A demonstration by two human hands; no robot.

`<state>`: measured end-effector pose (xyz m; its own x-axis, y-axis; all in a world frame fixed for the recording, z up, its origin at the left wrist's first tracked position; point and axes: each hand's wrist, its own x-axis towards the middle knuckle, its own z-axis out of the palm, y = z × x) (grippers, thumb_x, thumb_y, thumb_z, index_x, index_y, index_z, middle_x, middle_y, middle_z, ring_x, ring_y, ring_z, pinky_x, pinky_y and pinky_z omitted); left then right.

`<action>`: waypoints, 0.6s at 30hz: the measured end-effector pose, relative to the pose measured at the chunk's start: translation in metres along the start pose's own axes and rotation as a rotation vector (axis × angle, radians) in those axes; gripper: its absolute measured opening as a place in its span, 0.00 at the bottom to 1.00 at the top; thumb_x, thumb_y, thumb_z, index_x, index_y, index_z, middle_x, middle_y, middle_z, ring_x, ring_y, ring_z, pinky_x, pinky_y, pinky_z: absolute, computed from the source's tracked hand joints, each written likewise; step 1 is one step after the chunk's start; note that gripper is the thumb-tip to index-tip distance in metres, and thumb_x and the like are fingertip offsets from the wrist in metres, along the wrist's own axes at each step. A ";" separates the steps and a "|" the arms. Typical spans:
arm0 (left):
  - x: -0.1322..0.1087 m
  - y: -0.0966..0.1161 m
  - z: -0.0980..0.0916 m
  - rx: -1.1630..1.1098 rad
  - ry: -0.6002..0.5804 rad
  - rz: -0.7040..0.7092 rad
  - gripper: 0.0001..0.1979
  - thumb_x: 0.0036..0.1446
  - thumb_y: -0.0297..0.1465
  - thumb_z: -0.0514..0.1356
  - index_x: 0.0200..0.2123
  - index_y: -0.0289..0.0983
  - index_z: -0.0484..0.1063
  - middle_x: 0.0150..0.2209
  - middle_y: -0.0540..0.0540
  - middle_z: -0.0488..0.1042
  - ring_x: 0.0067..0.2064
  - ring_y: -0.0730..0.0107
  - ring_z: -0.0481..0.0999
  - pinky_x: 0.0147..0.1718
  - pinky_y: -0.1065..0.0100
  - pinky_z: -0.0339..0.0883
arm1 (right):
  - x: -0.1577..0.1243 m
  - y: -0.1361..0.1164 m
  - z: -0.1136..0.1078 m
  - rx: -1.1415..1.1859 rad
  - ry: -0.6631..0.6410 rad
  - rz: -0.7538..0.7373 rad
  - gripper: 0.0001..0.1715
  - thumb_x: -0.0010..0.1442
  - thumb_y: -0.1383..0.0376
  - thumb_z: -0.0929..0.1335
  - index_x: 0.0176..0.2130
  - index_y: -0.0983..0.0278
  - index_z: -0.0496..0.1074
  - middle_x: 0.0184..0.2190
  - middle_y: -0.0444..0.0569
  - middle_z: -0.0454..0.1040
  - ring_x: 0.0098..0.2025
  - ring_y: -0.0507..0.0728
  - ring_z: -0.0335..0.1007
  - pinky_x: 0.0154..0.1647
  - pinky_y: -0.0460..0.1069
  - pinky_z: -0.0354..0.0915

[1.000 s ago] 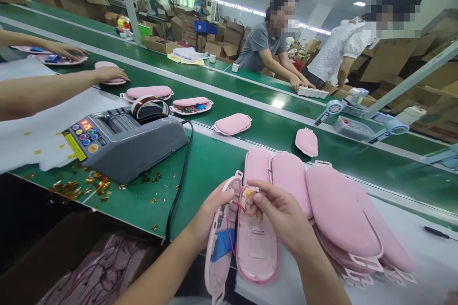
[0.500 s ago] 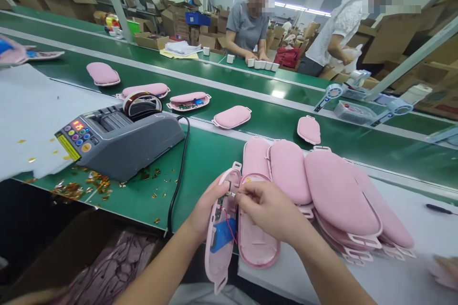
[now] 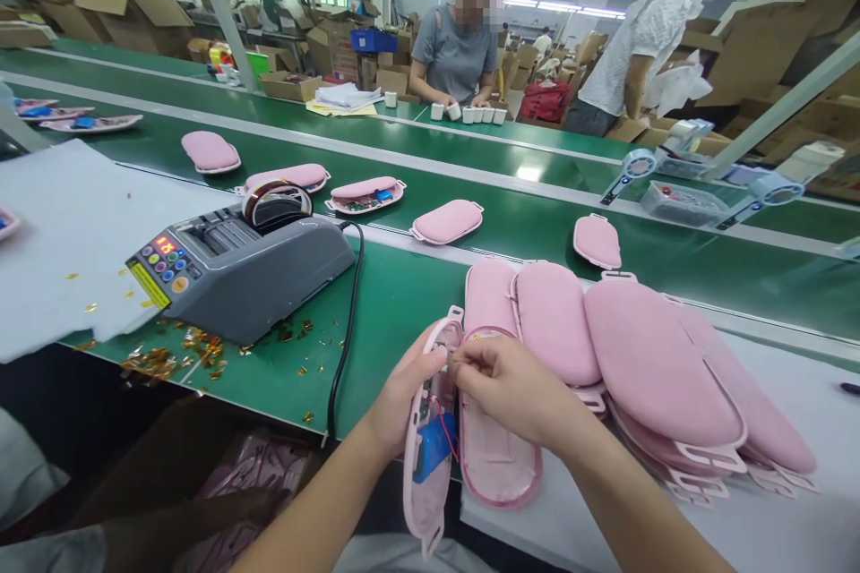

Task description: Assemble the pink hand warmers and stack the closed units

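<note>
My left hand point(image 3: 405, 389) grips the edge of an upright pink shell half point(image 3: 430, 501), thumb inside near its top. A green circuit board, red wires and a blue battery point(image 3: 435, 448) sit within this shell. My right hand point(image 3: 503, 380) is closed in a pinch at the shell's upper inner side, by the board; what lies between the fingertips is too small and hidden to name. Below that hand, a second pink shell half point(image 3: 501, 457) lies with its hollow side up, right beside the first one. Closed pink cases point(image 3: 651, 358) are piled to the right.
A grey tape dispenser point(image 3: 248, 260) stands at left, amber tape scraps point(image 3: 181, 354) before it and a black cord point(image 3: 346, 331) beside it. Several pink cases point(image 3: 447, 222) lie along the green belt. A co-worker point(image 3: 460, 45) handles white pieces opposite. Another person's arm point(image 3: 181, 528) reaches in at lower left.
My hands stay at the same shell, my right fingers now covering the small white piece seen there before. The view has shifted slightly. At lower left another person's arm has come further in.
</note>
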<state>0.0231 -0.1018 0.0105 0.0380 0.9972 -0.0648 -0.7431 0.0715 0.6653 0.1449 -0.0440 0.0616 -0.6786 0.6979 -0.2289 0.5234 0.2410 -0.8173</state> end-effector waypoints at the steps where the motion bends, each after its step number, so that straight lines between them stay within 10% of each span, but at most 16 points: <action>1: -0.001 0.001 0.001 0.027 0.004 0.010 0.25 0.52 0.37 0.63 0.53 0.37 0.69 0.44 0.44 0.77 0.50 0.54 0.73 0.50 0.61 0.63 | -0.001 -0.001 0.000 -0.036 0.008 0.000 0.10 0.50 0.70 0.59 0.19 0.62 0.57 0.18 0.39 0.59 0.22 0.49 0.54 0.23 0.45 0.50; 11: 0.001 0.004 0.007 0.200 0.112 0.038 0.22 0.54 0.41 0.63 0.49 0.37 0.71 0.44 0.45 0.76 0.49 0.59 0.72 0.49 0.65 0.63 | -0.004 -0.019 0.001 -0.259 0.104 -0.004 0.12 0.54 0.71 0.60 0.21 0.62 0.60 0.20 0.42 0.66 0.23 0.51 0.59 0.24 0.46 0.52; 16: 0.005 0.004 0.000 0.013 0.086 -0.032 0.22 0.54 0.38 0.61 0.50 0.35 0.70 0.44 0.42 0.77 0.50 0.53 0.73 0.52 0.57 0.62 | -0.048 0.024 0.022 -0.259 0.665 0.185 0.18 0.62 0.54 0.58 0.42 0.59 0.70 0.38 0.50 0.75 0.40 0.62 0.71 0.39 0.54 0.63; 18: 0.001 0.003 -0.003 -0.038 0.049 -0.016 0.22 0.54 0.38 0.59 0.51 0.35 0.70 0.47 0.40 0.76 0.52 0.50 0.72 0.54 0.54 0.61 | -0.062 0.050 0.041 -0.118 0.704 0.179 0.23 0.57 0.52 0.61 0.47 0.60 0.68 0.45 0.53 0.74 0.48 0.63 0.70 0.47 0.56 0.64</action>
<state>0.0190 -0.1011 0.0097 0.0179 0.9935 -0.1121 -0.7673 0.0855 0.6356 0.1921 -0.1028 0.0128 -0.1073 0.9915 0.0730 0.6741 0.1265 -0.7277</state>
